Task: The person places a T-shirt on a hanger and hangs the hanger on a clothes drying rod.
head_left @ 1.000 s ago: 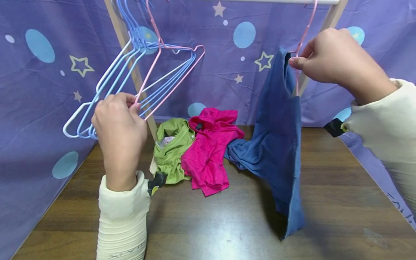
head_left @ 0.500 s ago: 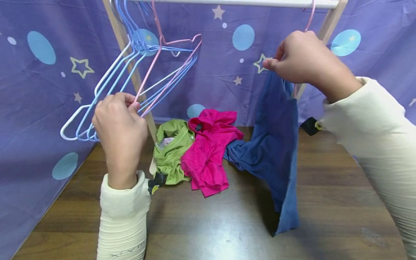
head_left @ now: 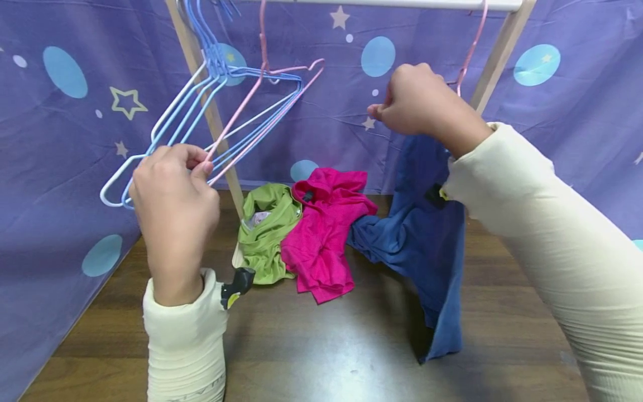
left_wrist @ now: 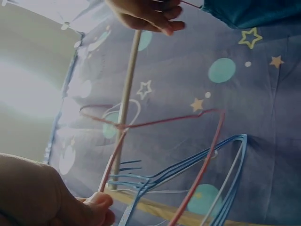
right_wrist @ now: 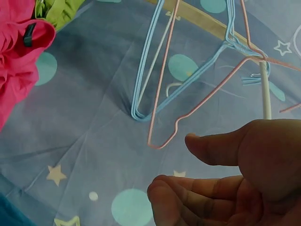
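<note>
My left hand [head_left: 173, 195] pinches the lower left corner of a pink wire hanger [head_left: 241, 109], whose hook reaches up toward the rail. In the left wrist view, thumb and fingertip meet on the pink wire. My right hand [head_left: 422, 100] is in the air between this hanger and a second pink hanger [head_left: 472, 47] at the right. The right wrist view shows a gap between its thumb and loosely bent fingers, with nothing held. From the second hanger a blue garment [head_left: 427, 234] hangs down to the table; the right wrist partly covers its top.
Several blue hangers [head_left: 215, 61] and a white hanger [head_left: 173, 109] hang behind the left hand. A white rail [head_left: 377, 3] spans wooden posts [head_left: 502, 56]. Green [head_left: 268, 234] and bright pink [head_left: 321, 240] clothes lie on the wooden table [head_left: 326, 357]. Behind is a purple curtain [head_left: 341, 134].
My right hand has let go at the blue garment's hanger and moved left. The left hand still pinches the pink hanger, whose hook has shifted right, away from the blue ones.
</note>
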The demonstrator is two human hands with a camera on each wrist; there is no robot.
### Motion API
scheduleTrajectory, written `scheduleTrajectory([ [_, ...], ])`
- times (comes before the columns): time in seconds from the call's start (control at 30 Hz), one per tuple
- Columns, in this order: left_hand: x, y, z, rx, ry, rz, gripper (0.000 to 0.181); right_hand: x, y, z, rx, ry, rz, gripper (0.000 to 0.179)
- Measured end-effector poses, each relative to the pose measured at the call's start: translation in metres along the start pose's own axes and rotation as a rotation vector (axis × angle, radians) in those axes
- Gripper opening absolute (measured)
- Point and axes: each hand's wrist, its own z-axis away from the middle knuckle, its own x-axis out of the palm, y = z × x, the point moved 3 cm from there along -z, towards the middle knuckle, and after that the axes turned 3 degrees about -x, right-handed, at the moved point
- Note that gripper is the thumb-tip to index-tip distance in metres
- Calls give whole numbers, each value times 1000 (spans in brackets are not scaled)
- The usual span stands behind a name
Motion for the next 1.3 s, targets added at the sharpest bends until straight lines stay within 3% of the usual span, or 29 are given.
scheduleTrajectory([
  [0.4,-16,-6,3,26,-97,-137,13,30,-17,-22,55,-60,-51,51],
  [0.57,-23,-10,5,30,-130,-174,14,43,-22,-29,73,-71,-109,45],
  [0.83,-31,-15,9,32,-190,-227,13,68,-30,-39,150,-154,-165,36],
  [1.1,-34,-17,9,11,-259,-269,13,90,-43,-45,103,-94,-154,31],
  [1.3,-36,-19,10,-1,-292,-289,13,109,-47,-44,194,-67,-233,26],
])
